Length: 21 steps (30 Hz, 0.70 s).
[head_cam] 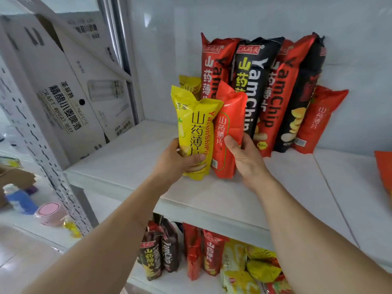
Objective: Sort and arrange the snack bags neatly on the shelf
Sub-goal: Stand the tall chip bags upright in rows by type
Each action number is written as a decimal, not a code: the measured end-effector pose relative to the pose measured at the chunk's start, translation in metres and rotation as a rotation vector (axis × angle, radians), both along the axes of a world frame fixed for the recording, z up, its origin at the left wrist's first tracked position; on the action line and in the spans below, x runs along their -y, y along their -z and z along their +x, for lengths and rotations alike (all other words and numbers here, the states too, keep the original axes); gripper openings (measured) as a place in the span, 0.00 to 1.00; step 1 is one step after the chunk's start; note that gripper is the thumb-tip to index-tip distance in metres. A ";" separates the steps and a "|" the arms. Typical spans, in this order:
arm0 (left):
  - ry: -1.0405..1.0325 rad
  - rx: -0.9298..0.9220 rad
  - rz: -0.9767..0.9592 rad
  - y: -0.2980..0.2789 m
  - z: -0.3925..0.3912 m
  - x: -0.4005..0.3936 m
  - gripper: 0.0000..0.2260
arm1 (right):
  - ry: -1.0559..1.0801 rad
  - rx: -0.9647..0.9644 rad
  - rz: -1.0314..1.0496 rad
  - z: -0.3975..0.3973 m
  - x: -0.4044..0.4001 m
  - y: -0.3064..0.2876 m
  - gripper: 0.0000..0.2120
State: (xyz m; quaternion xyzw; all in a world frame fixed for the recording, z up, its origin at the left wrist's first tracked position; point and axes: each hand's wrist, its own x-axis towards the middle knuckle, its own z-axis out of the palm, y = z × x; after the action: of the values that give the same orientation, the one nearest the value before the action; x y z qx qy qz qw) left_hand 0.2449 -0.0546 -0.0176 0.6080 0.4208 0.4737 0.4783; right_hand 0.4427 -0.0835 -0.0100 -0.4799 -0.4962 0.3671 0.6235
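1. Left hand (180, 158): the fingers are wrapped around the lower part of a yellow bag (194, 128), thumb on the near face. The low grip leaves the printed front readable and the top free to lean back.

2. Right hand (244, 155): the thumb presses the front of a small red bag (230, 128) near its lower half, and the fingers curl behind its right edge. The hand is clamped on that bag, most likely to keep it upright while its neighbour is set in.

3. The two held bags stand side by side and touching, with their bottom ends at or just above the shelf (131, 158). Whether they rest on it cannot be told.

4. A second yellow bag (191, 83) shows just behind the top of the left-hand bag. This suggests that yellow bags are being grouped in front-to-back order.

5. Behind and to the right of the right-hand grip, tall bags (265, 85) in red and black lean against the back wall (169, 49). Placing the taller bags at the rear keeps the shorter front row visible.

6. Another small red bag (318, 119) leans at the far right of that row, well apart from both hands.

7. Below the grips, the lower shelf holds mixed bags (212, 255) that are not yet sorted.
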 end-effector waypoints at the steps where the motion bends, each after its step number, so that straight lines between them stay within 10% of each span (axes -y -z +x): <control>1: -0.018 -0.012 0.010 0.000 -0.009 -0.006 0.20 | -0.016 0.010 0.001 -0.007 -0.007 -0.001 0.29; 21: -0.223 -0.053 -0.036 -0.004 -0.125 -0.178 0.20 | -0.140 -0.033 -0.099 -0.144 -0.208 0.015 0.27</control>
State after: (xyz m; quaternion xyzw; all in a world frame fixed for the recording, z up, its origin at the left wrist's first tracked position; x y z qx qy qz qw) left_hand 0.1196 0.1230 -0.0140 0.5611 0.5068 0.5001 0.4222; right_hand 0.2982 0.1250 -0.0248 -0.4681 -0.4994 0.4419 0.5798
